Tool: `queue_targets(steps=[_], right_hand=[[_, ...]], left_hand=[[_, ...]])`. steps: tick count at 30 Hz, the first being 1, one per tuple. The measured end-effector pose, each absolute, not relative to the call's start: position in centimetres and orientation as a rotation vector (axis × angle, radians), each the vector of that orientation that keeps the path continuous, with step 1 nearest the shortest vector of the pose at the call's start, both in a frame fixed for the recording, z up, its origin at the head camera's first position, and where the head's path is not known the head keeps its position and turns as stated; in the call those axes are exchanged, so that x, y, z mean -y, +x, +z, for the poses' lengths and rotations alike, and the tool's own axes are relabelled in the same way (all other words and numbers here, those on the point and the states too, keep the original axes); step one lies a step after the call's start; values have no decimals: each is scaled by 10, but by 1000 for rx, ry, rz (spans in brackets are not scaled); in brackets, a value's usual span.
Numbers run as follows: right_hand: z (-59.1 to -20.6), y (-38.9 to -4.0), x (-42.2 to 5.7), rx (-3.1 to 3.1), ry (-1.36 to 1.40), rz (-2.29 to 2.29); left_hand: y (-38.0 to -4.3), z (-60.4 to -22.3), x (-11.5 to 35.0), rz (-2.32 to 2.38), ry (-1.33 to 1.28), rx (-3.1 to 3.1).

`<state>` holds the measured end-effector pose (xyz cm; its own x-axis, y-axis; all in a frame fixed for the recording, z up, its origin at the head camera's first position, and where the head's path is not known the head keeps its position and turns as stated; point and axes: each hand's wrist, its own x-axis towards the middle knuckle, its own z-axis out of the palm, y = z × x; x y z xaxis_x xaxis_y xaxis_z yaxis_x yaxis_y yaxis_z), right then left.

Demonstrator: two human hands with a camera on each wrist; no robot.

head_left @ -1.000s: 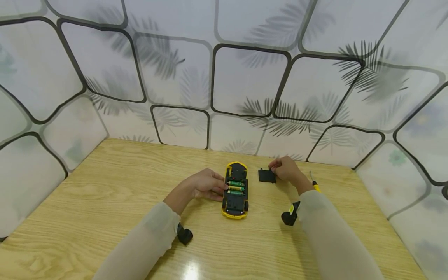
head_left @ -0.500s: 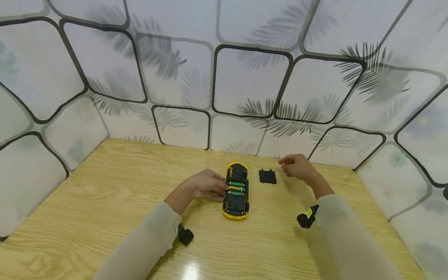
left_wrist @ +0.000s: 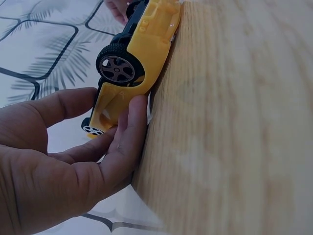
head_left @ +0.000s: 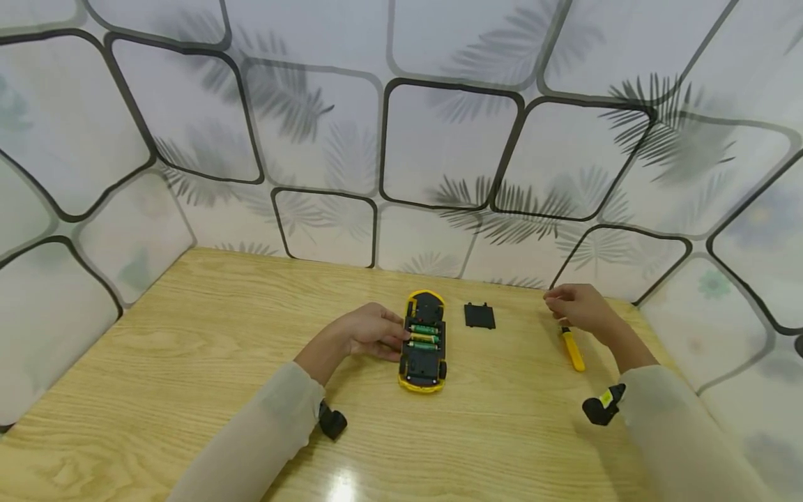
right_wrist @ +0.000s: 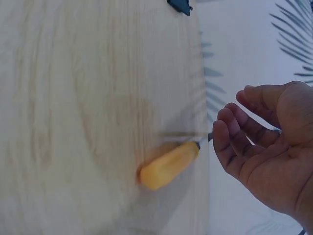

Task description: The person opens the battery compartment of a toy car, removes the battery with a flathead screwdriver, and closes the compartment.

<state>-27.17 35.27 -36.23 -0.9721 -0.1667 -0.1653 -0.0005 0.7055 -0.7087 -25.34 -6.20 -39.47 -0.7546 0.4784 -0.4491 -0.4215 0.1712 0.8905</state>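
Observation:
A yellow toy car [head_left: 423, 366] lies wheels-up on the table, its black underside facing up. Several green and yellow batteries [head_left: 424, 338] sit in its uncovered bay. My left hand [head_left: 370, 333] holds the car by its side; in the left wrist view the thumb is at the chassis edge and the fingers lie along the yellow body [left_wrist: 151, 44]. Right of the car lies a flat black battery cover [head_left: 479, 316]. My right hand [head_left: 583, 307], fingers loosely bent and holding nothing, is over the shaft of a screwdriver with a yellow handle [head_left: 573, 350]; that shaft is mostly hidden.
The wooden table [head_left: 251, 335] meets patterned cloth walls [head_left: 439, 139] at its back and sides. Each wrist carries a small black camera, the left camera [head_left: 332, 422] near the front and the right camera [head_left: 602, 410] beyond the screwdriver handle.
My right hand has let go of the battery cover and moved right, to above the screwdriver. The cover stays on the table. The left hand and the car have kept their place.

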Motion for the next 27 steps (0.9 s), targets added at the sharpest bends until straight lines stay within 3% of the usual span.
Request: queue_targets(steps=[13,27], right_hand=[[-378,-252,-389,-2693,-104,-1151],[-379,-235,-397,-2529,-26,-1083]], left_hand=[[-254,-395,62,1665,43,-1771],[-254,-394,62,1669,52,-1769]])
